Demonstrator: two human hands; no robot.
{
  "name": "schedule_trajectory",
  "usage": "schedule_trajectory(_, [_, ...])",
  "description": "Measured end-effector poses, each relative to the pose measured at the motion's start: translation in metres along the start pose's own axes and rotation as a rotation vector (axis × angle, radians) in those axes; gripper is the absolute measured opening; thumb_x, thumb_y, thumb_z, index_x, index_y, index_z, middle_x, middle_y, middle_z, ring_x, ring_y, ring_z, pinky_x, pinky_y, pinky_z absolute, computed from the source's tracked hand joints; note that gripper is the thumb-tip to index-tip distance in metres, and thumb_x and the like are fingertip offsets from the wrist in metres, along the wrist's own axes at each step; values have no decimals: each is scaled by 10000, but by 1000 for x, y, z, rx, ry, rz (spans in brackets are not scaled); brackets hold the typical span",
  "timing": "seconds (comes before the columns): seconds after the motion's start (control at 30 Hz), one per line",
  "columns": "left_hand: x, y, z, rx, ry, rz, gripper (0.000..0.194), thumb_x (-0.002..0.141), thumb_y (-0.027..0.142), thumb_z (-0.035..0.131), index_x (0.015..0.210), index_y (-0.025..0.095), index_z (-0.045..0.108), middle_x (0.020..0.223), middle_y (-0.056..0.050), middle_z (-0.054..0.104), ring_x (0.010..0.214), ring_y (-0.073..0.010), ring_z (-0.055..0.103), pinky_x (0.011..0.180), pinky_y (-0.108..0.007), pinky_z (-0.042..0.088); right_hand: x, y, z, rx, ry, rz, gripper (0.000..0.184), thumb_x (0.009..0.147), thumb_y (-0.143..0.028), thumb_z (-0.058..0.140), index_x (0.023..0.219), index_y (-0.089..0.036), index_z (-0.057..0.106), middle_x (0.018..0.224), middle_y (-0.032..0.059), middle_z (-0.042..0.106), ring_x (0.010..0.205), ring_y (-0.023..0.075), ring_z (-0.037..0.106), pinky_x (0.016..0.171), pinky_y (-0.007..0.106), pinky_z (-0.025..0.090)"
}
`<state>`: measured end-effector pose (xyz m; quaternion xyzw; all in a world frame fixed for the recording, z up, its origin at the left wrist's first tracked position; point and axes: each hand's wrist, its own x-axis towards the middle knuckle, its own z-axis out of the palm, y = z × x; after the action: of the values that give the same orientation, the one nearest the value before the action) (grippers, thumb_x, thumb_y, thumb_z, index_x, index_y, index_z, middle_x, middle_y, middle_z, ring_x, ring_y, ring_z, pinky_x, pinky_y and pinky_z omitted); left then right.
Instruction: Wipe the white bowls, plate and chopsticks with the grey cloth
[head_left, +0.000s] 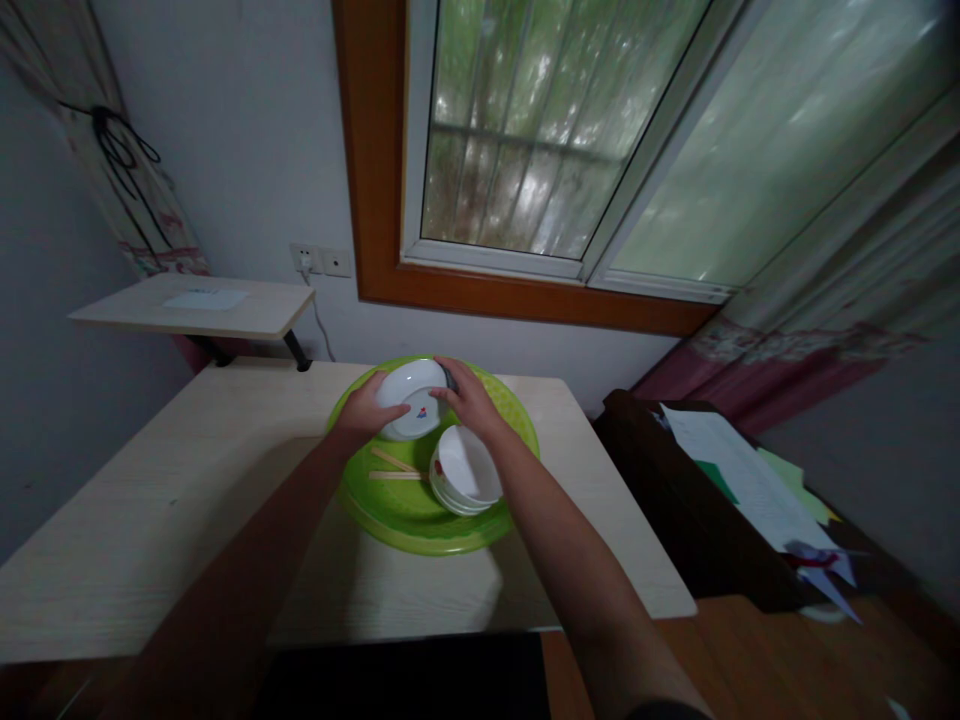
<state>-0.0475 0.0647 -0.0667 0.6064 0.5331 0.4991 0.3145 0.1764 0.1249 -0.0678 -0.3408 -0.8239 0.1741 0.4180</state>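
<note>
A white plate (411, 385) with a small red and blue mark is gripped by its rim from both sides, over the far part of a round green basin (431, 545). My left hand (364, 408) is closed on its left edge, the thumb lying on the inside. My right hand (469, 398) closes on its right edge, and a small dark patch that I cannot make out shows beside those fingers. Below my right hand, a stack of white bowls (466, 465) leans in the basin. Wooden chopsticks (397, 475) lie left of the bowls.
The basin stands on a pale wooden table (210, 500). At the back left is a raised shelf (255, 320) with a paper sheet on it. A wall socket (321, 260) and window (540, 150) are behind. Right of the table, papers (742, 480) cover a dark piece of furniture.
</note>
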Motion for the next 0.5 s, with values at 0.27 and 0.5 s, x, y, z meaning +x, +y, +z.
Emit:
schedule_trajectory(0.27, [-2, 1, 0, -15, 16, -30, 561, 526, 323, 860, 1048, 219, 683, 948, -40, 705, 905, -275, 640, 812, -379, 530, 1, -9, -2, 7, 14, 56, 600, 905, -351, 673, 1467, -236, 497, 1440, 102, 587, 1306, 249, 578, 1129, 421, 432])
schedule_trajectory(0.5, [-1, 1, 0, 96, 42, -11, 553, 593, 398, 838, 1084, 210, 668, 949, -35, 699, 871, -258, 636, 803, -361, 507, 0, -26, 2, -29, 14, -102, 493, 967, -175, 496, 1448, -280, 521, 1478, 45, 553, 1384, 194, 508, 1182, 416, 390])
